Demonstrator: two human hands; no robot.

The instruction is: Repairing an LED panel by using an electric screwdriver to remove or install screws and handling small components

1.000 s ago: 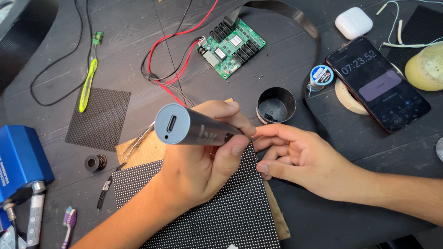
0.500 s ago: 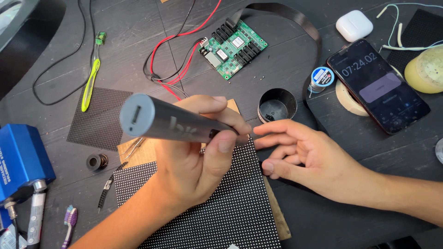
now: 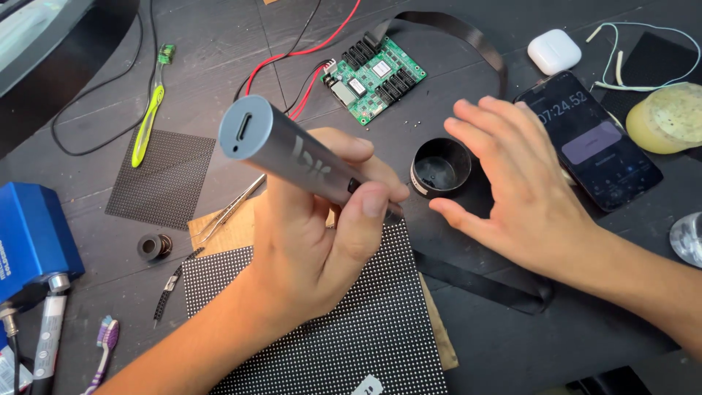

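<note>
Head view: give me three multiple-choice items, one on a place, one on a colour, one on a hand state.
1. Where is the small black cup?
A. under the spread right hand's fingers
B. on the blue box
C. on the phone

2. What colour is the circuit board?
A. red
B. green
C. white

3. What is the left hand doing?
A. lying flat and empty
B. pinching tweezers
C. gripping a grey electric screwdriver

Key: 1 A, the cup sits just left of the right hand, beside the LED panel. 2 B, the board is green. 3 C, fingers wrap the screwdriver.
</note>
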